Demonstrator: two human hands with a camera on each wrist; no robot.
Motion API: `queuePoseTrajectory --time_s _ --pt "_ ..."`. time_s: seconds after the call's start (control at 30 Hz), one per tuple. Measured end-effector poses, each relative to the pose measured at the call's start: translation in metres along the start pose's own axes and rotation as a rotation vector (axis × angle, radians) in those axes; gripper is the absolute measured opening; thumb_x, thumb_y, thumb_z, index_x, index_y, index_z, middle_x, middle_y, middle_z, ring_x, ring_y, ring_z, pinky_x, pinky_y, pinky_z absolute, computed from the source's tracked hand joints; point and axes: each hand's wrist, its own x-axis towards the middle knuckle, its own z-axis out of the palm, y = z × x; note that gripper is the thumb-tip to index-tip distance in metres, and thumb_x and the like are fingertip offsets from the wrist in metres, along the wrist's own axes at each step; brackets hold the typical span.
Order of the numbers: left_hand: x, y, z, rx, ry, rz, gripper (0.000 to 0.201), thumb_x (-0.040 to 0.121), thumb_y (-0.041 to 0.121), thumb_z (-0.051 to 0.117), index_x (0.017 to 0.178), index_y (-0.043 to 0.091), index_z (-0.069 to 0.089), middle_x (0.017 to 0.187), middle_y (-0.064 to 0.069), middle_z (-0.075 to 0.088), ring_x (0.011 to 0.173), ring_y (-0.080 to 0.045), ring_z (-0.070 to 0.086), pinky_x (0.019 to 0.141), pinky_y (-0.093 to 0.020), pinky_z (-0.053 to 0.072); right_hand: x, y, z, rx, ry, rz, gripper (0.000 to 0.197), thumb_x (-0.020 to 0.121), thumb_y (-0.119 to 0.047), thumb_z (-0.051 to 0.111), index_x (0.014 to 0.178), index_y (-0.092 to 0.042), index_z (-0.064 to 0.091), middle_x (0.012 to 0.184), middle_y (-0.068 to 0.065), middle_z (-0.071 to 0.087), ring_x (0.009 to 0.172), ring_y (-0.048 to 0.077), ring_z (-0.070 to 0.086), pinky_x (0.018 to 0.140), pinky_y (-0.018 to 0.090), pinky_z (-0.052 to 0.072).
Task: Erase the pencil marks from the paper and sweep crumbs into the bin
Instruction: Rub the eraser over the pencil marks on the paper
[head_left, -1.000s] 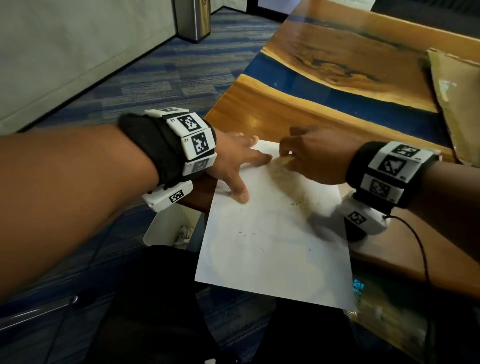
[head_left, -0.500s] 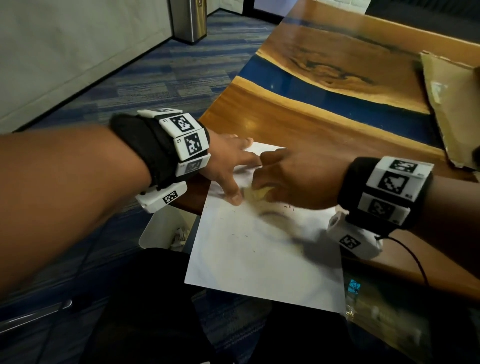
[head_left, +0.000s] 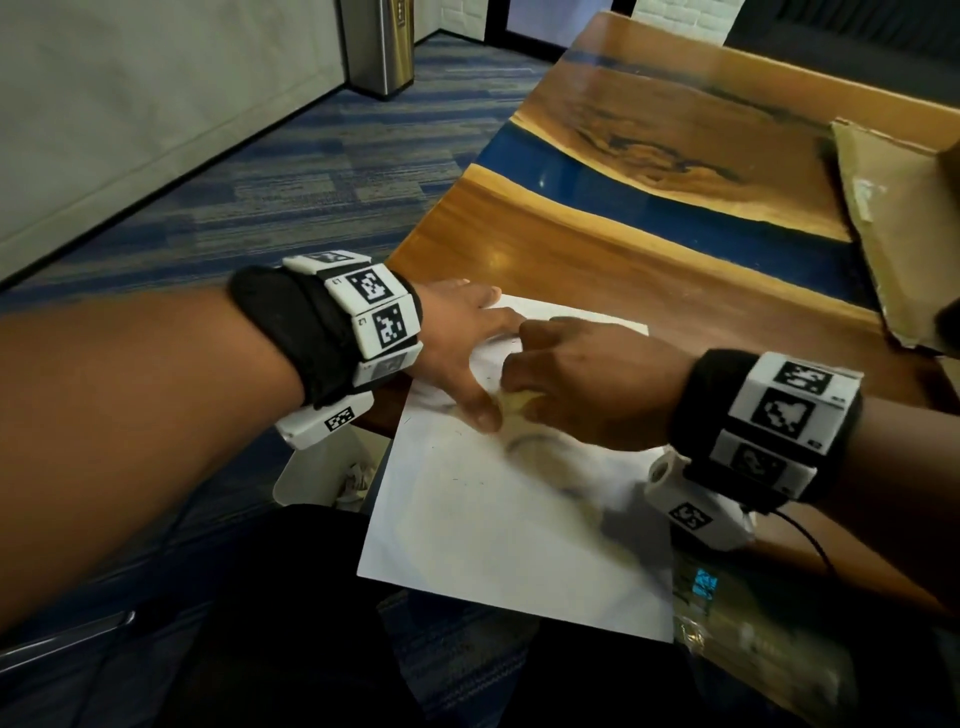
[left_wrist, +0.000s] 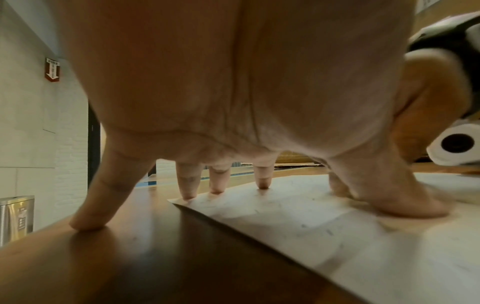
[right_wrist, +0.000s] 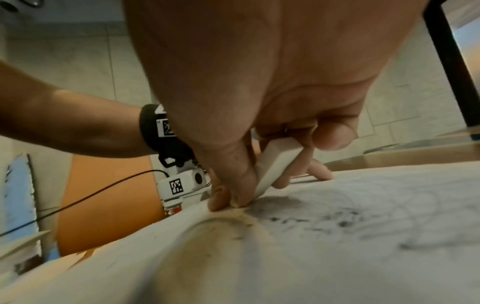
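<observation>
On the counter edge lies one paper, its near part overhanging, with one eraser tilted against it. Scattered crumbs dot the sheet. One white bin stands below, partly hidden by the left forearm. Left hand presses the paper with spread, straight fingers; right hand pinches the eraser.

Black wristbands, white tag-marked camera blocks, seemingly cabled.

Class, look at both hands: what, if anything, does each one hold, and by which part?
The right hand pinches an eraser by its upper end. The left hand holds nothing; its fingers press the paper.
</observation>
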Motion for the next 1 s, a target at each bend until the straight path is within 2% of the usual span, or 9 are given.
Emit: queuePoseTrajectory --time_s 0.07,0.2,0.3,0.37,0.5,0.67,0.83,0.93,1.0 --pt "-0.002 0.000 -0.002 0.023 -0.016 -0.010 0.122 0.059 0.085 0.068 0.155 0.047 0.003 0.168 0.002 -0.001 0.154 -0.030 0.002 0.120 -0.055 0.020 0.003 0.009 -0.003 0.019 -0.028 0.036 0.022 0.095 -0.034 0.056 0.116 -0.031 0.062 0.101 -0.012 0.042 0.091 0.012 0.048 0.079 0.029 0.046" --pt "-0.003 0.000 -0.001 0.036 -0.009 -0.008 0.121 0.061 0.085 0.065 0.156 0.046 0.002 0.168 0.000 -0.003 0.154 -0.031 0.002 0.120 -0.054 0.019 0.013 0.025 -0.006 -0.122 0.032 0.312 0.030 0.098 -0.033 0.050 0.126 -0.025 0.056 0.102 -0.005 0.046 0.084 0.015 0.049 0.071 0.030 0.048" --pt "-0.001 -0.003 0.004 -0.007 -0.001 -0.012 0.125 0.055 0.089 0.067 0.155 0.047 0.006 0.167 0.004 -0.003 0.154 -0.029 -0.001 0.120 -0.056 0.020 0.009 -0.007 -0.003 -0.058 0.018 0.045 0.028 0.097 -0.030 0.051 0.123 -0.025 0.058 0.101 -0.009 0.038 0.086 0.014 0.042 0.074 0.030 0.044" --pt "0.000 -0.003 0.004 -0.004 -0.010 -0.012 0.125 0.054 0.090 0.066 0.154 0.046 0.005 0.167 0.004 -0.004 0.154 -0.029 -0.003 0.120 -0.058 0.020 0.008 -0.005 -0.005 -0.028 -0.020 -0.015 0.025 0.096 -0.031 0.054 0.120 -0.027 0.061 0.103 -0.011 0.038 0.089 0.011 0.042 0.078 0.029 0.044" --pt "-0.002 -0.002 0.002 0.026 -0.020 -0.015 0.123 0.058 0.088 0.063 0.155 0.049 -0.001 0.168 0.002 -0.006 0.154 -0.030 -0.003 0.120 -0.059 0.017 0.013 0.032 -0.011 -0.122 -0.009 0.314 0.028 0.098 -0.033 0.050 0.124 -0.025 0.057 0.103 -0.005 0.048 0.085 0.014 0.050 0.070 0.030 0.047" --pt "-0.002 -0.003 0.002 -0.020 -0.017 -0.002 0.123 0.056 0.087 0.067 0.154 0.048 0.005 0.168 0.004 -0.004 0.154 -0.029 -0.003 0.120 -0.057 0.018 0.005 0.005 -0.005 0.015 -0.051 0.000 0.020 0.096 -0.031 0.054 0.115 -0.027 0.061 0.099 -0.009 0.043 0.087 0.011 0.046 0.075 0.024 0.037" --pt "-0.002 -0.001 0.002 0.022 -0.014 -0.020 0.122 0.058 0.088 0.064 0.155 0.050 0.000 0.168 0.002 -0.004 0.154 -0.031 -0.001 0.120 -0.058 0.018 0.010 0.038 -0.010 -0.126 -0.029 0.346 0.027 0.098 -0.036 0.051 0.123 -0.026 0.057 0.109 -0.004 0.051 0.088 0.014 0.049 0.072 0.027 0.040" --pt "0.000 -0.003 0.003 -0.017 -0.013 -0.016 0.124 0.053 0.090 0.065 0.154 0.048 0.007 0.168 0.003 -0.003 0.154 -0.031 -0.001 0.119 -0.059 0.020 0.007 0.004 -0.004 -0.021 -0.019 0.066 0.023 0.096 -0.032 0.053 0.118 -0.028 0.060 0.108 -0.006 0.049 0.089 0.013 0.048 0.076 0.027 0.042" --pt "0.001 -0.004 0.003 -0.007 -0.007 -0.009 0.127 0.051 0.092 0.064 0.154 0.044 0.010 0.168 0.002 -0.002 0.154 -0.031 0.000 0.120 -0.057 0.020 0.009 -0.003 -0.004 0.043 -0.056 0.023 0.020 0.096 -0.034 0.055 0.114 -0.029 0.062 0.106 -0.009 0.045 0.089 0.011 0.048 0.075 0.023 0.040"
